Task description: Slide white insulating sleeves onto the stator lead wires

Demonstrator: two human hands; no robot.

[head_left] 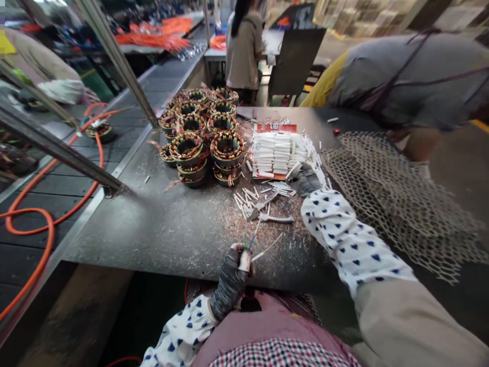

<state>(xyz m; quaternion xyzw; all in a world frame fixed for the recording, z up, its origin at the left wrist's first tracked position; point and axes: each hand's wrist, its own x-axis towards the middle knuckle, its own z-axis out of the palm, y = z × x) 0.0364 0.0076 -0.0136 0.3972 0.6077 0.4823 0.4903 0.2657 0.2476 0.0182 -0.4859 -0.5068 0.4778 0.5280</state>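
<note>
Near the table's front edge, my left hand (235, 267), in a grey glove with bare fingertips, pinches several thin wires (252, 239), coloured green, blue and white-yellow, that fan out upward. My right hand (305, 179), also gloved, reaches to the lower right side of a pile of short white tubes (278, 150) on a red and white sheet (269, 176); its fingertips are too blurred to tell what they grip. Between the hands lie grey-handled pliers (277, 219) among loose white tubes (244, 200) and copper-coloured scraps.
Stacked wound stator rings (228, 148) stand at the back left of the metal table (160, 219). A mesh sheet (397, 193) spreads at right. A metal post (118, 61) and orange hose (49, 224) are at left. Other people (244, 51) are around the table.
</note>
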